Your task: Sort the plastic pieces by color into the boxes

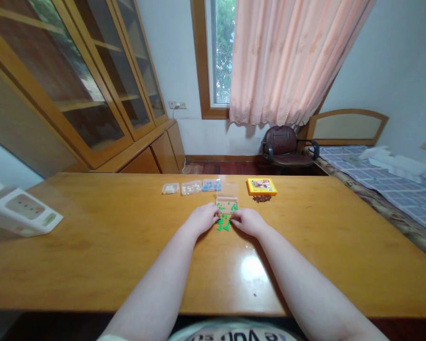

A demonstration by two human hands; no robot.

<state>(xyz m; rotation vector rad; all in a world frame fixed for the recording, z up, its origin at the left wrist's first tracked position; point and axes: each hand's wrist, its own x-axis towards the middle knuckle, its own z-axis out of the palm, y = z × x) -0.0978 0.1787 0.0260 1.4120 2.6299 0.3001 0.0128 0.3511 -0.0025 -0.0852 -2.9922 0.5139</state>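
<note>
Small green plastic pieces (pixel 226 227) lie on the wooden table in front of a clear box (pixel 227 199), whose lid stands up at the back. More green pieces are inside the box. My left hand (pixel 205 218) rests at the left of the loose pieces, its fingers pinched by the box's near left corner. From the right, my right hand (pixel 247 220) reaches in with its fingertips pressed together at the pieces. What either hand holds, if anything, is too small to make out.
Behind the hands sit a box of blue pieces (pixel 212 185), two boxes of pale pieces (pixel 191 188) (pixel 170 188), a yellow package (pixel 261 186) and a pile of brown bits (pixel 261 199). A white carton-like container (pixel 21 210) stands at the far left.
</note>
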